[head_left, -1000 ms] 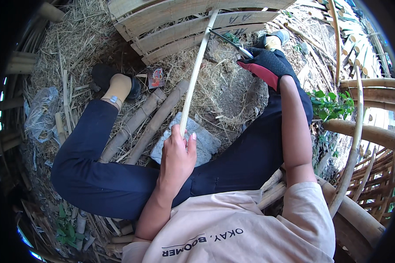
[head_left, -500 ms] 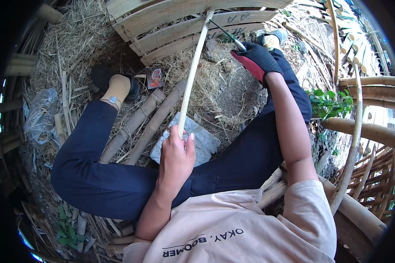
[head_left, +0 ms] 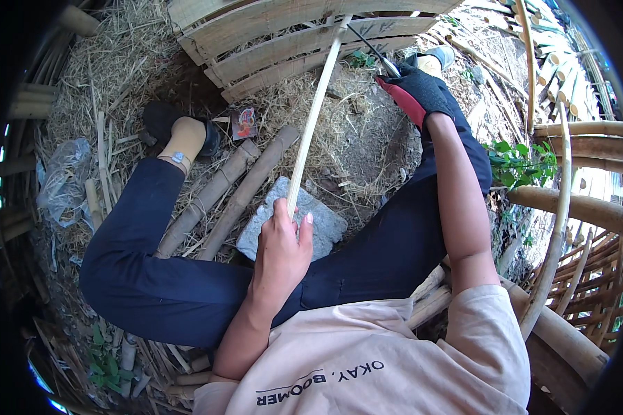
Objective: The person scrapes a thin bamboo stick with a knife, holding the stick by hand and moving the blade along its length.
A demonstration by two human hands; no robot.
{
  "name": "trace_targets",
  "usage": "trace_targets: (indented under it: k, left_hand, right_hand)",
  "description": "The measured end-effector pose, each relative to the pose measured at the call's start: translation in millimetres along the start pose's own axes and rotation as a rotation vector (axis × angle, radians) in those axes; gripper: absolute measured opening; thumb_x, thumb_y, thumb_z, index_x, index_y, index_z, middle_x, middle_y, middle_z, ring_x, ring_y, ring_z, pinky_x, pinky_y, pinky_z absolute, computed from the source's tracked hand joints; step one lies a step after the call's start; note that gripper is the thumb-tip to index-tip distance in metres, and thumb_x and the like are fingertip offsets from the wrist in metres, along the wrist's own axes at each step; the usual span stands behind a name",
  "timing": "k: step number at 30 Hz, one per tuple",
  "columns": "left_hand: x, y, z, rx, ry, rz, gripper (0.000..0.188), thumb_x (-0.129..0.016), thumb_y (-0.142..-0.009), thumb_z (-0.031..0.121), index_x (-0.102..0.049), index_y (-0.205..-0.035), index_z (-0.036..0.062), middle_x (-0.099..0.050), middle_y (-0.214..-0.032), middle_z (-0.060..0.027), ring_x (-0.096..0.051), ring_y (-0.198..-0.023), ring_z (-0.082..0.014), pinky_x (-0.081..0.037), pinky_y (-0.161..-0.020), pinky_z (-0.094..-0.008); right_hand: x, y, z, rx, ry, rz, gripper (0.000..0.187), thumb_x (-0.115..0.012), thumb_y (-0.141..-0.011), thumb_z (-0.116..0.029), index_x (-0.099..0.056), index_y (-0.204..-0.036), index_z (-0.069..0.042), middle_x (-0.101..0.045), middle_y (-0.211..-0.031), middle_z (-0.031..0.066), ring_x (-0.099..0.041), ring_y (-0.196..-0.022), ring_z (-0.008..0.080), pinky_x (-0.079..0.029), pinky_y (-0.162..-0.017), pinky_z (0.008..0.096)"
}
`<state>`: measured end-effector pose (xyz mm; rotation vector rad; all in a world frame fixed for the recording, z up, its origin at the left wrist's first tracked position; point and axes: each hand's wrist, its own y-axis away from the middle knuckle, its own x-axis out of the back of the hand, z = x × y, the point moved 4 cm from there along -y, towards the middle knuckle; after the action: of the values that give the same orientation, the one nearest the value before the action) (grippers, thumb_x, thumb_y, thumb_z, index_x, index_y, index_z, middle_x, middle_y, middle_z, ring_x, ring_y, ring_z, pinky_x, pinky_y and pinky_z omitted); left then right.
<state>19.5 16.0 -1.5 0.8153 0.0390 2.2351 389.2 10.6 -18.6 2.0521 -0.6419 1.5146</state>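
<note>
My left hand (head_left: 282, 245), bare, is closed around the near end of a long, pale bamboo strip (head_left: 317, 111). The strip slants away and slightly right, its far end in front of a slatted wooden crate (head_left: 256, 45). In a black and red glove, my right hand (head_left: 419, 93) grips a knife (head_left: 371, 50) with a thin dark blade. The blade's tip comes close to the strip's far end; I cannot tell whether they touch. Most of the knife's handle is hidden by the glove. Below the strip, near my left hand, lies a grey stone block (head_left: 318, 220).
Two bamboo poles (head_left: 253, 180) lie between my legs, left of the stone. Straw covers the ground. A clear plastic bag (head_left: 66, 183) is at the left. Thick bamboo rails (head_left: 567, 207), a green plant (head_left: 522, 164) and stacked bamboo (head_left: 557, 76) stand at the right.
The bamboo strip's far end has swung a little to the right. My gloved right hand and the knife have also shifted right. My left hand has moved only slightly.
</note>
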Motion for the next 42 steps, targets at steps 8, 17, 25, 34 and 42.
trace_targets:
  k: [8,17,25,34,42]
  left_hand:
    - [2,0,6,0.014,0.014,-0.054,0.025,-0.064,-0.097,0.01,-0.049,-0.11,-0.0056,-0.065,-0.08,-0.0317,-0.069,-0.078,-0.0486,-0.054,-0.064,-0.051]
    - [0,1,6,-0.008,0.025,-0.061,0.025,-0.063,-0.097,0.01,-0.048,-0.109,-0.0051,-0.064,-0.078,-0.0311,-0.067,-0.075,-0.0488,-0.052,-0.062,-0.0518]
    - [1,0,4,0.032,-0.021,-0.058,0.025,-0.063,-0.097,0.011,-0.049,-0.11,-0.0051,-0.064,-0.079,-0.031,-0.067,-0.075,-0.0489,-0.052,-0.064,-0.0519]
    - [4,-5,-9,0.045,-0.028,0.033,0.019,-0.06,-0.1,0.012,-0.052,-0.109,-0.0028,-0.064,-0.073,-0.025,-0.068,-0.066,-0.0399,-0.049,-0.06,-0.0473]
    - [8,-8,-8,0.032,-0.079,0.044,0.014,-0.05,-0.103,0.009,-0.048,-0.106,-0.0038,-0.063,-0.077,-0.0315,-0.064,-0.076,-0.0516,-0.048,-0.065,-0.0565]
  right_hand:
    - [10,1,2,-0.149,-0.129,-0.061,0.058,-0.061,-0.093,-0.056,-0.072,-0.114,-0.002,-0.072,-0.108,0.0252,-0.068,-0.106,0.0431,-0.052,-0.095,0.0444]
    - [-5,-6,4,-0.063,0.036,-0.03,0.058,-0.062,-0.092,-0.058,-0.071,-0.12,-0.008,-0.073,-0.108,0.0222,-0.07,-0.102,0.0401,-0.053,-0.092,0.043]
    - [5,26,-40,0.226,-0.037,-0.064,0.052,-0.069,-0.088,-0.055,-0.07,-0.123,-0.017,-0.074,-0.106,0.017,-0.071,-0.101,0.0373,-0.055,-0.089,0.0467]
    - [7,51,-71,0.366,-0.011,-0.276,0.039,-0.073,-0.09,-0.047,-0.071,-0.113,-0.016,-0.075,-0.094,0.0145,-0.072,-0.088,0.0353,-0.056,-0.078,0.0447]
    - [0,80,-111,0.464,0.048,-0.424,0.043,-0.07,-0.087,-0.054,-0.075,-0.105,-0.016,-0.075,-0.092,0.0154,-0.072,-0.09,0.0357,-0.056,-0.083,0.0464]
